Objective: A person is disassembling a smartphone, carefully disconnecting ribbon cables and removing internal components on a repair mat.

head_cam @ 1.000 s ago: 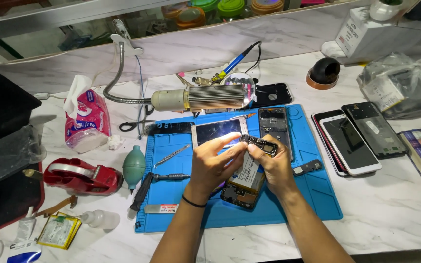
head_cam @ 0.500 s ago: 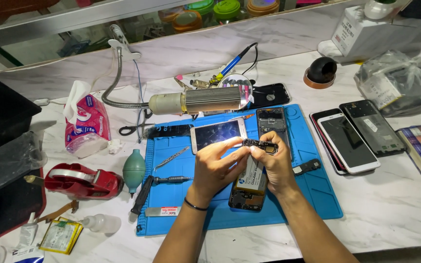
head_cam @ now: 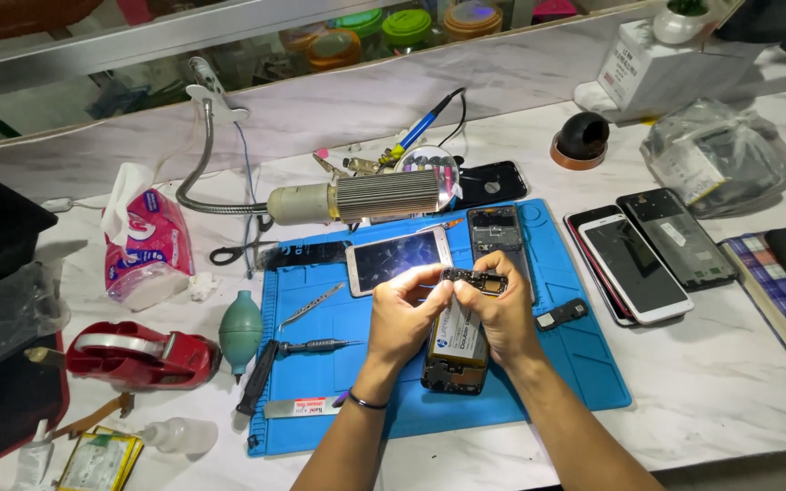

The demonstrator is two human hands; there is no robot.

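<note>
Together, the left hand (head_cam: 407, 309) and the right hand (head_cam: 502, 309) pinch a small dark circuit board (head_cam: 473, 278) between fingertips, each hand clamped on one end of it, holding it just above an opened phone (head_cam: 458, 350) that lies face down on the blue work mat (head_cam: 584, 364) with its battery showing. The left wrist wears a thin dark band (head_cam: 366, 401). Just beyond the hands on the mat lie a white phone (head_cam: 398, 256) with its screen up and a dark phone frame (head_cam: 495, 229) beside it; a small black part (head_cam: 561, 314) rests on the mat to the right of the right hand. To the left of the hands on the mat lie tweezers (head_cam: 309, 305), a screwdriver (head_cam: 316, 346) and a flat metal strip (head_cam: 302, 407) near the mat's front edge. A gooseneck lamp (head_cam: 384, 195) with a ribbed metal head hangs over the mat's far edge. Off the mat towards the left edge of the desk (head_cam: 739, 382) sit a green rubber blower (head_cam: 240, 329), a red tape dispenser (head_cam: 138, 356) and a pink tissue pack (head_cam: 147, 241). Towards the right edge lie two phones (head_cam: 652, 259) side by side, with a clear plastic bag (head_cam: 720, 156) behind them and a black tape roll (head_cam: 580, 141) near the far edge.
</note>
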